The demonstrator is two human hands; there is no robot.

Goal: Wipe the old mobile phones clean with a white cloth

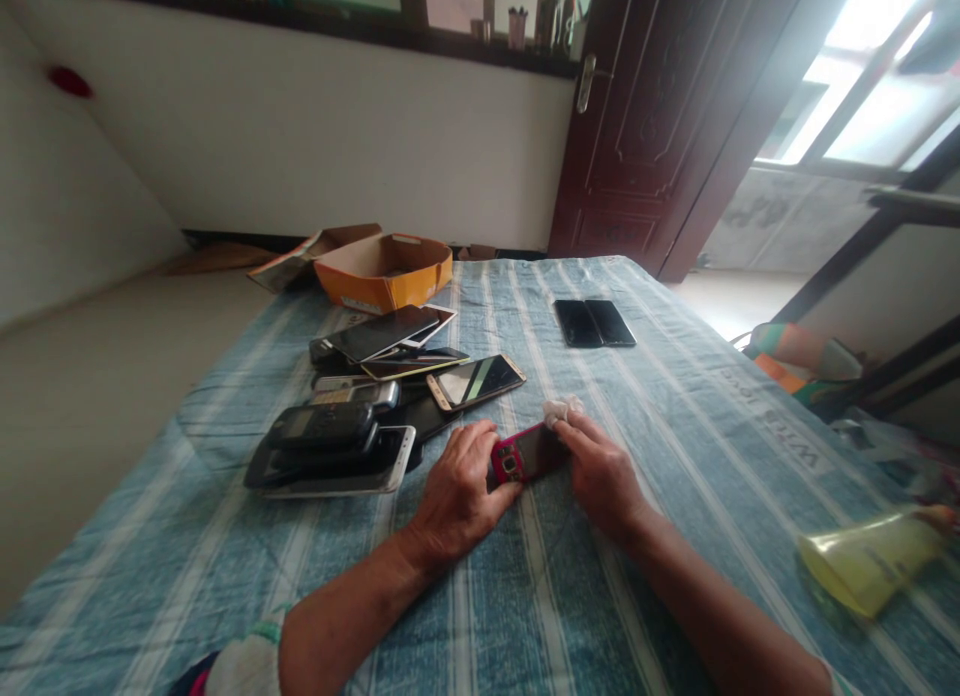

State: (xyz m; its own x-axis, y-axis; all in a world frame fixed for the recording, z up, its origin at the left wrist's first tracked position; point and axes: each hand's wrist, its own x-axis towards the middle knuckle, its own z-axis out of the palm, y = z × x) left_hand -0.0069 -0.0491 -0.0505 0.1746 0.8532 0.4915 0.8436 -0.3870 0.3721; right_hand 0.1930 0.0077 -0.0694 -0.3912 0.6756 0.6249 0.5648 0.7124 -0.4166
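Observation:
A pink mobile phone [529, 454] with a dark screen and a small keypad lies on the striped cloth in front of me. My left hand [466, 486] is closed around its keypad end, thumb on the near edge and fingers over the far edge. At the screen end, my right hand [600, 468] pinches a crumpled white tissue [562, 410] against the phone's upper right corner. Just beyond my left hand rests a gold-edged smartphone [480, 382]. Left of it, several old phones form a loose heap, with a black phone [322, 427] on a white smartphone [401, 466].
An orange cardboard box [386, 274] stands open at the far left of the table. Two black phones [595, 323] lie side by side at the far right. A yellow translucent container [870, 561] is near the right edge. Behind stands a dark red door [645, 116].

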